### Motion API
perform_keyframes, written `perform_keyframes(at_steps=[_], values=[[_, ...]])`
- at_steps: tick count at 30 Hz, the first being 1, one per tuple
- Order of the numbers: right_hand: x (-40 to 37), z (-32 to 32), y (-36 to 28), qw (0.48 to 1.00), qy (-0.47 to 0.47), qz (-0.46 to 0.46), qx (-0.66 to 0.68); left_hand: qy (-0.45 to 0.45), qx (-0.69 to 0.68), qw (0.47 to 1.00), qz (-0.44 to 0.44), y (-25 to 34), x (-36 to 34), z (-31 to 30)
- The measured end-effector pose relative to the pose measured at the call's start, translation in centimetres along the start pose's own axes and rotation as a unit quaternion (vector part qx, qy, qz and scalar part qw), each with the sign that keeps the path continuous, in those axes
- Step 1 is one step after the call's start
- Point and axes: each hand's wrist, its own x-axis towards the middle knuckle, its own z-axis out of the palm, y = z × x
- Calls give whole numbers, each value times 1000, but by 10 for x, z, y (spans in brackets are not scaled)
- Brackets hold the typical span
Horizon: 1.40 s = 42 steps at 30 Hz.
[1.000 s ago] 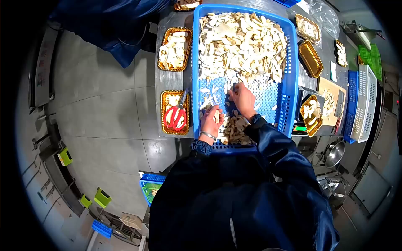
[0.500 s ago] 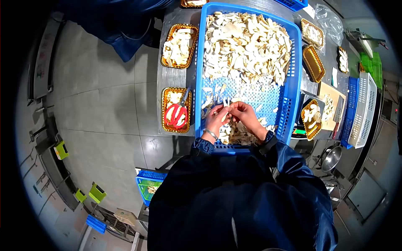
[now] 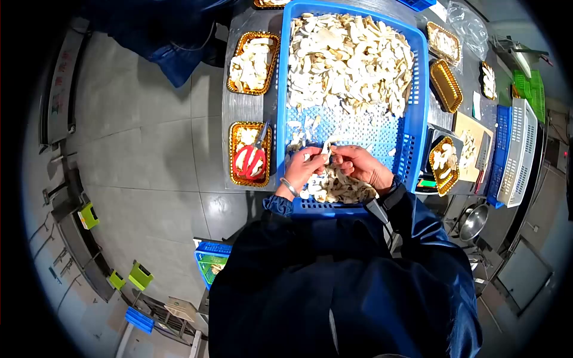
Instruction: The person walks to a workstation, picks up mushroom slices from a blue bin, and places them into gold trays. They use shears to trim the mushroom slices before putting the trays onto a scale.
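Observation:
Over the near half of a blue plastic basket (image 3: 280, 119), my left hand (image 3: 300, 169) and my right hand (image 3: 363, 164) are close together. Pale mushroom slices (image 3: 352, 62) fill the far half of this basket. A thin whitish mushroom slice (image 3: 326, 145) sticks up between my fingertips, and both hands pinch it. Below my hands, a smaller heap of mushroom slices (image 3: 339, 188) lies at the near end. Left of the basket, red-handled scissors (image 3: 250, 162) rest on a gold tray (image 3: 233, 173) of slices.
Another gold tray (image 3: 276, 59) of slices sits further up the left side. To the right are a bare gold tray (image 3: 446, 86), a filled gold tray (image 3: 439, 182) by a scale, and a knife (image 3: 483, 155) on a cutting board (image 3: 462, 122). A person's dark clothing (image 3: 161, 36) shows at upper left.
My hands have shifted slightly; the right hand has moved a little to the right, and the slice's upper end now leans right. The whole view has moved slightly.

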Motion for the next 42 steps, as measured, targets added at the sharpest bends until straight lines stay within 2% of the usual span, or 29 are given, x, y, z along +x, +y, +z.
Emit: perform_keyframes(at_steps=[3,4,9,10,11,12,13,15,16,17,18,19,21,22,24,25,27,28,29,31,32,33,35,36,37,39,40,42], values=[[-4,6,4,998,-27,24,47,-20,18,1000,-8,2,-1,-2],[1,1,6,993,-78,43,72,-29,19,999,-15,3,-2,-4],[-1,23,17,992,-65,0,112,-44,-2,999,-26,14,-5,-7],[0,29,21,989,40,-127,-69,-47,21,998,-34,17,-4,-8],[-1,36,24,927,143,-247,-245,-51,43,997,-42,19,-4,-9],[10,30,34,862,168,-367,-306,-35,64,996,-45,19,-5,-10],[8,26,37,733,242,-417,-479,-37,65,996,-43,18,-4,-10],[8,27,40,709,249,-443,-489,-31,72,995,-62,17,-5,-10],[8,26,40,816,218,-384,-372,-31,76,994,-65,15,-5,-10],[5,30,37,899,181,-313,-245,-32,76,995,-64,18,-6,-8],[-1,30,31,946,117,-252,-165,-42,54,996,-62,21,-7,-6],[-5,33,31,983,105,-148,-9,-53,32,996,-62,22,-8,-5],[-3,28,33,988,39,-70,128,-66,34,995,-63,22,-7,-8],[-3,24,32,988,39,-72,128,-97,65,992,-56,22,-7,-11],[-4,15,28,974,-49,-94,201,-142,113,981,-65,25,-13,-14],[-6,7,19,962,-106,-98,232,-141,86,984,-61,22,-18,-11],[-19,18,-4,983,13,-146,111,-128,63,988,-66,20,-27,-13],[-31,24,-8,974,76,-176,-121,-127,72,988,-59,18,-26,-18],[-28,19,-8,915,111,-182,-343,-126,79,988,-50,21,-26,-20],[-32,11,4,779,131,-130,-600,-87,93,992,-23,22,-27,-17],[-32,10,11,679,134,-189,-697,-86,92,992,-22,22,-27,-18],[-31,9,13,678,133,-189,-698,-70,140,988,-12,22,-26,-19],[-30,16,16,651,185,-309,-669,-55,188,981,-3,23,-26,-18],[-30,26,16,664,184,-367,-626,-44,215,976,-4,24,-28,-16],[-32,35,15,664,185,-367,-624,-34,243,969,-3,24,-29,-14],[-38,50,12,619,126,-403,-662,-22,243,970,3,21,-28,-13],[-34,47,14,593,117,-401,-688,-23,268,963,35,17,-26,-14],[-31,44,15,609,120,-383,-684,-9,312,947,76,14,-27,-14]])
